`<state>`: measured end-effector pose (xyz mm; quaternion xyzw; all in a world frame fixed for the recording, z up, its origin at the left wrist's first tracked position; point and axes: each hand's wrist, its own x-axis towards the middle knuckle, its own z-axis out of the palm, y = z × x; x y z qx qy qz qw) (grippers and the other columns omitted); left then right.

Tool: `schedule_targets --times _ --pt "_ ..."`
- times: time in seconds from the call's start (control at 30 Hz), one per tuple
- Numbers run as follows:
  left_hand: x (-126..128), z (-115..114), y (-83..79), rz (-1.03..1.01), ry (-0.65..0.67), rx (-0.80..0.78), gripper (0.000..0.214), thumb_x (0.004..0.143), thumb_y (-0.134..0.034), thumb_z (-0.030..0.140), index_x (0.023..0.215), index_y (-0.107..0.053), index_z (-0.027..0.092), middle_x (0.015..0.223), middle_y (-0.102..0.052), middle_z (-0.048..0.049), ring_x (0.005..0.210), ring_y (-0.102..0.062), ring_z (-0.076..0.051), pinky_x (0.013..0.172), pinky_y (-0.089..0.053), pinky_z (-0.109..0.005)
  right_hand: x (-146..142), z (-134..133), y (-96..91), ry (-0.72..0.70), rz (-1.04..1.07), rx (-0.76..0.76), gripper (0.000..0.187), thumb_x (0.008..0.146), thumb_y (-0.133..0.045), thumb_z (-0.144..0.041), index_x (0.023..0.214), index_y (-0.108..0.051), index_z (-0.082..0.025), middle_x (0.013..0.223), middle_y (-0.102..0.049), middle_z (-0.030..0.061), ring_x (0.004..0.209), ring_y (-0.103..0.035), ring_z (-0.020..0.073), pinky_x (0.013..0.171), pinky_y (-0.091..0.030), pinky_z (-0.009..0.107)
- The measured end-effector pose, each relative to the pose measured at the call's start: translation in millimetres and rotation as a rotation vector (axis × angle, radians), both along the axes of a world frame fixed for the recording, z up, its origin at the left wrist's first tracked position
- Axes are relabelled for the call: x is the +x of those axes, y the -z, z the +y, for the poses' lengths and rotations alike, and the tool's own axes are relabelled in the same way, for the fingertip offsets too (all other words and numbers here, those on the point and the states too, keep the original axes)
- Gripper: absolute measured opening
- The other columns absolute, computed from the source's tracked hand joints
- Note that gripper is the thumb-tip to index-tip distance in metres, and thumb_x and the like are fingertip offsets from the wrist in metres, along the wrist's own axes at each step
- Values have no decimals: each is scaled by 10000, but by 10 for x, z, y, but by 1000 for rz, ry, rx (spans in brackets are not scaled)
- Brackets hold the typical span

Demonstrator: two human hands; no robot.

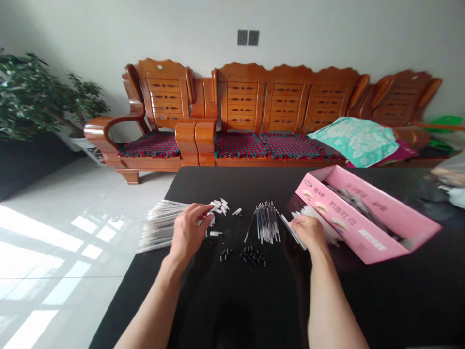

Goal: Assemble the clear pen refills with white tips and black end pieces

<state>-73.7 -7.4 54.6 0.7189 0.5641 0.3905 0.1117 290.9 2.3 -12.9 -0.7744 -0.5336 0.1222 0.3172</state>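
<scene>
My left hand (191, 228) is at the left, thumb and forefinger closed in a pinch around what looks like a white pen cap, at the edge of several loose white pen caps (222, 205). Under and beside its wrist lies a heap of white pens (162, 225). Farther right, my right hand (308, 230) closes its fingers on a slim white pen barrel (293, 233), which slants across the tabletop. Just behind that hand are more clear-white barrels (329, 230). Between the hands sit a bundle of dark-inked refills (267, 223) and several small black plugs (253, 255).
A pink cardboard box (363, 213) with grey contents stands on the black table (232, 300) at the right. Beyond the table is a wooden sofa (283, 99) with a teal cushion (358, 140). A plastic bag (454, 179) lies at the far right edge.
</scene>
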Motion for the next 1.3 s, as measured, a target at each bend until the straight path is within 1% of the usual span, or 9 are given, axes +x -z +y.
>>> schedule_targets --times 0.1,0.2,0.37,0.53,0.63,0.77,1.07,1.2,1.3 --pt "409 97 96 -37 140 -53 183 837 -639 183 985 -742 214 886 -706 -14 718 -640 -130 707 -488 -235 -84 -3 -47 0 -88 -198 107 643 -712 -346 618 -725 -243 653 -720 52 624 -658 240 507 -401 303" --pt "701 87 322 -17 196 -138 172 829 -638 138 952 -741 199 871 -707 -17 737 -638 -129 714 -476 -227 -111 5 -64 38 -143 -258 133 657 -707 -381 637 -724 -251 711 -731 76 661 -659 263 535 -393 325" --pt "912 -1 591 207 197 -224 109 838 -675 302 882 -708 208 859 -688 -23 780 -641 -162 699 -447 -252 -127 30 -31 67 -59 -139 110 651 -662 -313 589 -687 -226 619 -689 74 609 -629 237 524 -376 307" --pt "939 -3 570 379 145 -305 124 829 -662 335 830 -659 211 873 -671 -16 767 -643 -165 652 -408 -253 -311 25 -41 -26 636 143 217 714 -623 -386 618 -599 -193 383 -469 -46 333 -387 102 352 -243 224" --pt "924 6 565 424 106 -330 124 872 -581 286 822 -651 196 882 -672 -33 786 -656 -172 653 -404 -260 -428 23 -55 -80 918 179 222 700 -658 -375 644 -567 -181 416 -540 -35 294 -355 65 299 -178 179" --pt "860 4 571 437 56 -330 146 895 -540 264 844 -642 173 893 -671 -66 784 -666 -190 636 -404 -270 -496 34 -53 -118 1070 182 219 697 -681 -346 673 -564 -163 572 -699 56 296 -424 61 274 -203 147" --pt "773 2 571 423 19 -312 146 878 -551 238 819 -661 162 875 -675 -92 770 -664 -203 635 -419 -264 -557 74 -33 -170 1306 278 308 601 -794 -257 845 -658 -128 664 -745 80 387 -572 108 294 -348 158" --pt "716 26 517 254 29 -281 161 876 -568 264 801 -678 174 829 -689 -66 722 -643 -180 628 -402 -252 -576 107 11 -156 1345 386 289 610 -805 -230 841 -665 -129 708 -760 90 471 -652 141 356 -456 188" --pt "667 37 473 67 129 -283 152 873 -587 275 805 -678 175 746 -686 -29 668 -618 -150 621 -391 -238 -544 126 55 -135 1386 498 271 641 -805 -229 850 -651 -151 745 -771 72 547 -696 151 432 -524 204"
